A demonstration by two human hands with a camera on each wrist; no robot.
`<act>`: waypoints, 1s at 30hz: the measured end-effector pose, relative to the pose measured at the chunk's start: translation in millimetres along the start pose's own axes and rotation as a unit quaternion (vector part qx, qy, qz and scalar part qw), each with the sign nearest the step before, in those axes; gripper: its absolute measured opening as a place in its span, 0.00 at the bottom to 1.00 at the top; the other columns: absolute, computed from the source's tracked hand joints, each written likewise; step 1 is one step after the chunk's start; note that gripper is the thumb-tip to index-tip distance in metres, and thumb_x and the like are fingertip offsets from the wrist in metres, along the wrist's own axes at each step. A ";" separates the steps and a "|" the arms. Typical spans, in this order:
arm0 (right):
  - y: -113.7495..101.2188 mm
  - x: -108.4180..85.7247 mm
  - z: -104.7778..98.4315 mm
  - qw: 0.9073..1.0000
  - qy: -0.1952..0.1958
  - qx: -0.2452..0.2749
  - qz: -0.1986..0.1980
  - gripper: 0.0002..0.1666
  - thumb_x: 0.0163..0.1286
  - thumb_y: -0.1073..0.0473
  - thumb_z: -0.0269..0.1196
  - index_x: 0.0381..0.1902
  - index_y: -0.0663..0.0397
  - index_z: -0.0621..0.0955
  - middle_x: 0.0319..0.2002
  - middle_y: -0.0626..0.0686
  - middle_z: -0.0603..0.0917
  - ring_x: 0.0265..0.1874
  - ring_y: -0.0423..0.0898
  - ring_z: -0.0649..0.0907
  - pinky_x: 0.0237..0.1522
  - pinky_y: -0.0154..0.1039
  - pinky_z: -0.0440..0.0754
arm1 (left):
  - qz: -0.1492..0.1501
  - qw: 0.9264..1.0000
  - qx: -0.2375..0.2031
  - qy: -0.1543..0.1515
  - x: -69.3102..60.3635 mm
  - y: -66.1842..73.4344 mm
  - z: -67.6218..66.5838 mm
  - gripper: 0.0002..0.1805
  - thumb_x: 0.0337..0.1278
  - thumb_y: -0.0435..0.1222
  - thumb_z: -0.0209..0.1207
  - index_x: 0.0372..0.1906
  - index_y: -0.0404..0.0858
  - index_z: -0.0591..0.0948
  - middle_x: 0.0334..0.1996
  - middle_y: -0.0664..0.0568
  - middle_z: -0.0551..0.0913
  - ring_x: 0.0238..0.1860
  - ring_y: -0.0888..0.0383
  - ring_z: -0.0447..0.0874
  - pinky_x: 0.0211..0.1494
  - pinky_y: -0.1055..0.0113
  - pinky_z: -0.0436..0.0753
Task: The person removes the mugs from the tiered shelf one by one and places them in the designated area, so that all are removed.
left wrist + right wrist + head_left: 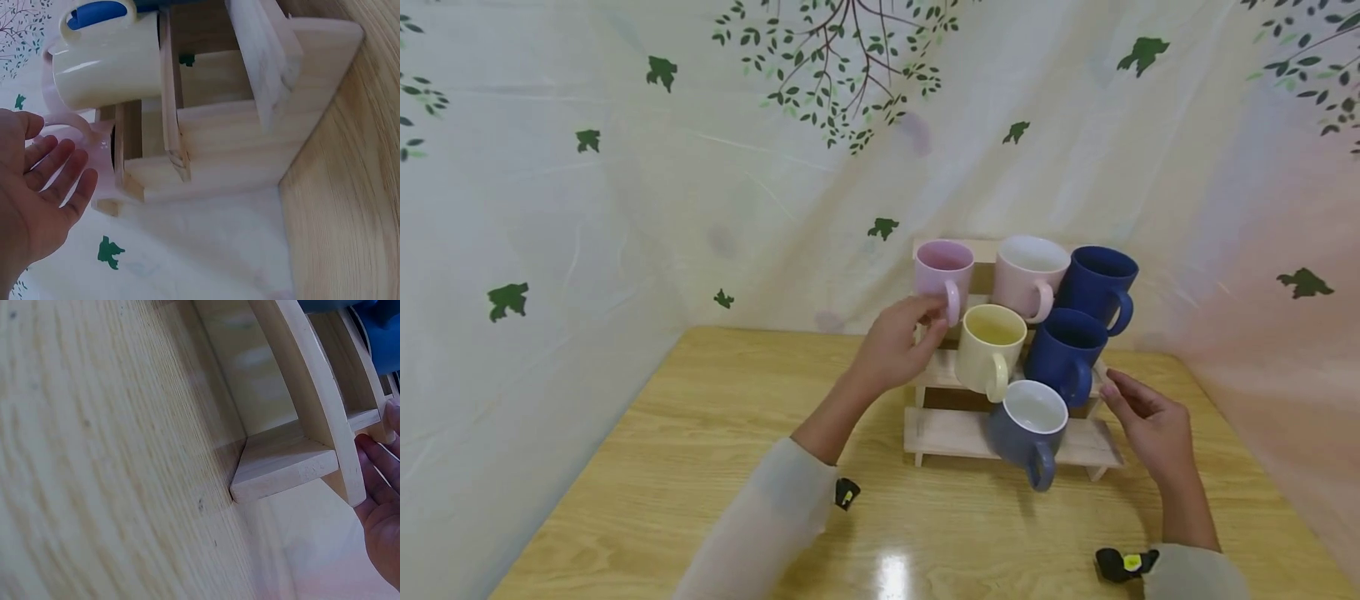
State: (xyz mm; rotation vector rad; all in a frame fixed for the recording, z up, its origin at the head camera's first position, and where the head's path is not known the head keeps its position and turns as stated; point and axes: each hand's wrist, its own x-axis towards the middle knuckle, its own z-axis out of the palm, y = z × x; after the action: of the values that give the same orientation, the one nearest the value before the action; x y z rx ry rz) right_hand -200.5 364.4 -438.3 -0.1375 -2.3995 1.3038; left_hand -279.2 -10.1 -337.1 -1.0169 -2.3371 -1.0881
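One lilac ceramic mug (pixel 934 275) sits at the back row's L end on a tiered pale-wood stand (pixel 946 433). L hand (pixel 891 343) is right by its handle (pixel 953 302), fingers loosely bent, tips apart from thumb; can't tell re contact. R hand (pixel 1156 433) has the stand's 2nd-lowest shelf (pixel 936 369) pinched at its end, thumb vs fingers. Pale-yellow ceramic mug (pixel 983 357) is just in front, navy ceramic mug (pixel 1054 358) beside that.

No readable text.
A faint mark (pixel 314 469) on the wooden rack (pixel 269 477) is too unclear to be read.
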 end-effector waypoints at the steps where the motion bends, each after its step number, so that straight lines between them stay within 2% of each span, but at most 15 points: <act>1: 0.0 -0.5 0.1 1.000 0.000 -0.001 0.001 0.32 0.76 0.43 0.62 0.68 0.58 0.78 0.51 0.36 0.84 0.42 0.19 0.79 0.43 0.15 0.77 | -0.008 1.000 -0.020 0.005 1.1 1.9 1.5 0.12 0.75 0.37 0.56 0.56 0.38 0.80 0.46 0.51 0.84 0.47 0.57 0.82 0.50 0.63 0.83; 4: 0.2 -1.2 0.6 1.000 0.000 0.000 0.001 0.32 0.76 0.43 0.62 0.67 0.59 0.78 0.52 0.38 0.85 0.42 0.19 0.79 0.43 0.16 0.77 | -0.044 0.995 -0.088 0.020 4.7 7.1 5.2 0.12 0.75 0.37 0.57 0.55 0.37 0.82 0.45 0.50 0.85 0.45 0.57 0.83 0.48 0.66 0.85; 7: -0.3 -1.7 0.3 1.000 0.001 -0.003 0.002 0.32 0.76 0.43 0.62 0.68 0.58 0.78 0.54 0.43 0.86 0.43 0.20 0.79 0.43 0.16 0.77 | -0.089 0.984 -0.149 0.035 8.2 11.6 7.4 0.12 0.75 0.38 0.58 0.53 0.36 0.84 0.46 0.49 0.87 0.45 0.56 0.84 0.49 0.67 0.85; 11: -0.2 -1.9 0.0 1.000 0.003 -0.011 0.007 0.32 0.76 0.43 0.61 0.68 0.57 0.78 0.57 0.52 0.86 0.43 0.19 0.78 0.43 0.16 0.77 | -0.155 0.961 -0.225 0.050 12.1 17.0 8.8 0.12 0.73 0.38 0.60 0.52 0.34 0.85 0.45 0.47 0.86 0.45 0.55 0.83 0.48 0.66 0.85; 15: 1.0 -2.1 -0.3 1.000 0.002 -0.021 0.012 0.33 0.76 0.41 0.60 0.68 0.56 0.78 0.60 0.59 0.84 0.43 0.19 0.77 0.43 0.15 0.77 | -0.211 0.932 -0.289 0.060 15.5 20.6 11.1 0.13 0.72 0.39 0.62 0.52 0.35 0.85 0.45 0.47 0.85 0.44 0.56 0.80 0.46 0.66 0.85; 21: 0.3 -2.7 -0.1 1.000 0.003 -0.024 0.017 0.33 0.76 0.40 0.60 0.68 0.55 0.78 0.60 0.59 0.84 0.44 0.19 0.77 0.43 0.15 0.76 | -0.251 0.889 -0.376 0.075 19.1 21.6 16.6 0.13 0.72 0.40 0.62 0.51 0.34 0.85 0.46 0.48 0.83 0.47 0.56 0.79 0.51 0.62 0.86; 25: -1.8 -3.1 0.1 0.999 -0.002 -0.024 0.025 0.33 0.76 0.39 0.60 0.69 0.53 0.77 0.62 0.59 0.83 0.44 0.20 0.77 0.43 0.16 0.77 | -0.276 0.863 -0.415 0.083 21.9 23.4 19.2 0.14 0.72 0.41 0.62 0.49 0.33 0.85 0.44 0.49 0.82 0.45 0.56 0.80 0.51 0.62 0.87; 27: -2.6 -3.3 0.1 0.999 -0.004 -0.025 0.027 0.34 0.76 0.39 0.59 0.70 0.52 0.77 0.62 0.60 0.82 0.44 0.20 0.76 0.43 0.16 0.76 | -0.281 0.854 -0.429 0.087 23.9 24.2 20.5 0.15 0.73 0.41 0.62 0.47 0.31 0.84 0.43 0.48 0.82 0.44 0.57 0.80 0.49 0.63 0.87; 30: -3.3 -3.9 0.1 0.999 -0.004 -0.025 0.028 0.34 0.76 0.39 0.59 0.70 0.52 0.77 0.62 0.60 0.82 0.45 0.20 0.76 0.44 0.15 0.76 | -0.284 0.847 -0.440 0.092 26.1 25.3 21.8 0.15 0.73 0.39 0.61 0.47 0.28 0.83 0.43 0.46 0.83 0.41 0.57 0.80 0.46 0.65 0.86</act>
State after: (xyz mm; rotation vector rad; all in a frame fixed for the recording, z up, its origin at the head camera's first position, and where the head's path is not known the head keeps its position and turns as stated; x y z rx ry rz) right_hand -196.6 361.4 -436.8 -0.2161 -2.4515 1.2715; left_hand -278.6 29.8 -322.9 -0.3719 -1.9875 -2.4988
